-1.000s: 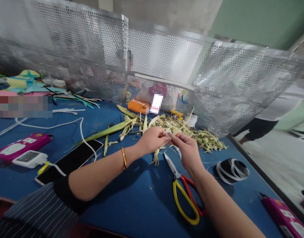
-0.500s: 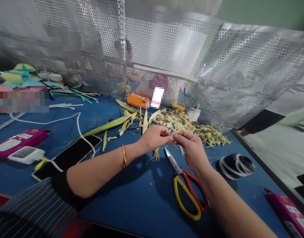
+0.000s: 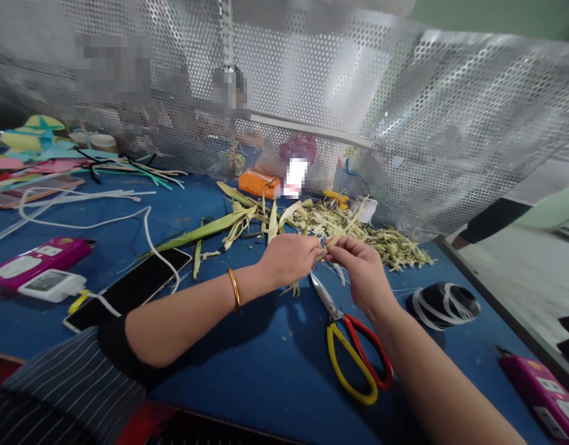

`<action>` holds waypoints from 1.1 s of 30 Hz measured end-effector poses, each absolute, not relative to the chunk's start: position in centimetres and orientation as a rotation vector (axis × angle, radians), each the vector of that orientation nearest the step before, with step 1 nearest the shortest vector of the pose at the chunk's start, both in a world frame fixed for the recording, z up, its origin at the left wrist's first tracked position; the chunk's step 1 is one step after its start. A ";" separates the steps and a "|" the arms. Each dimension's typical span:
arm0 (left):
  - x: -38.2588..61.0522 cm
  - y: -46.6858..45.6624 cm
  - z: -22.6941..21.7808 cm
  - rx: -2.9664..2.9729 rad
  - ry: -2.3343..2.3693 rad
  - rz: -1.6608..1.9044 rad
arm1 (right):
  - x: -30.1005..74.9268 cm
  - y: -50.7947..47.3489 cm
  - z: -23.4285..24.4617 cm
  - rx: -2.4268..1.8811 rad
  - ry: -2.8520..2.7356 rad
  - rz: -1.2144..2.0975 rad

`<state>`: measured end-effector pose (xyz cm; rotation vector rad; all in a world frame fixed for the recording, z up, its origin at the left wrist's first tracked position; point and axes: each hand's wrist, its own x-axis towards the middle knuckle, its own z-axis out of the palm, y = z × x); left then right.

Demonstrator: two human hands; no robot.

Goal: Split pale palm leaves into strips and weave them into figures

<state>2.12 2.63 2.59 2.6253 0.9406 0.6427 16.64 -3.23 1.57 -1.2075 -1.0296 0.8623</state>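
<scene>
My left hand (image 3: 291, 258) and my right hand (image 3: 364, 272) meet above the blue table (image 3: 247, 371), both pinched on a thin pale leaf strip (image 3: 340, 235) that sticks up and to the right between them. A gold bangle (image 3: 235, 289) rings my left wrist. Just below my hands lie scissors (image 3: 353, 346) with one yellow and one red handle, blades pointing at my hands. Behind my hands spreads a pile of green and yellow leaf scraps (image 3: 358, 232), with longer leaves (image 3: 205, 232) lying to its left.
A spool of white cord (image 3: 444, 304) sits right of my right hand. A black phone (image 3: 131, 287) with a white cable, a white charger (image 3: 47, 285) and a pink box (image 3: 38, 259) lie at left. Another pink box (image 3: 539, 395) lies at right. A perforated metal screen (image 3: 312, 93) closes the back.
My hands have stayed together on the strip and shifted slightly right and up in view. The strip's free end now points up more clearly toward the scrap pile.
</scene>
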 end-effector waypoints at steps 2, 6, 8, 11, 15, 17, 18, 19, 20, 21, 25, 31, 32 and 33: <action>2.2 2.7 2.5 2.627 0.931 0.659 | 16.7 -3.2 1.6 -1.202 -1.050 0.858; 2.2 3.2 2.5 2.382 0.758 0.705 | 16.8 -3.2 1.5 -1.154 -0.874 0.970; 2.3 3.4 2.4 2.174 0.651 0.677 | 16.8 -3.1 1.4 -1.109 -0.782 1.046; 2.4 3.5 2.2 1.881 0.585 0.621 | 16.8 -3.0 1.3 -1.075 -0.720 1.083; 2.6 3.4 2.1 1.702 0.627 0.603 | 17.2 -2.8 1.1 -1.047 -0.677 1.034; 2.6 3.2 2.2 1.664 0.655 0.612 | 17.3 -2.8 1.0 -1.026 -0.653 1.033; 2.5 3.2 2.2 1.660 0.658 0.623 | 17.4 -2.7 1.0 -1.017 -0.634 1.044; 2.5 3.1 2.3 1.669 0.654 0.637 | 17.4 -2.7 1.1 -1.010 -0.606 1.059; 2.5 3.1 2.4 1.689 0.645 0.652 | 17.4 -2.7 1.2 -1.007 -0.569 1.080; 2.4 3.0 2.5 1.715 0.634 0.663 | 17.4 -2.7 1.3 -1.008 -0.524 1.103; 2.4 2.8 2.5 1.790 0.608 0.680 | 17.3 -2.7 1.5 -1.029 -0.406 1.140; 2.9 2.6 1.7 1.759 0.666 0.755 | 16.7 -2.9 1.1 -1.056 -0.674 0.958; 3.0 2.7 1.6 1.760 0.679 0.774 | 16.6 -3.0 1.0 -1.068 -0.704 0.943; 3.0 2.7 1.5 1.766 0.693 0.793 | 16.5 -3.1 1.1 -1.079 -0.722 0.934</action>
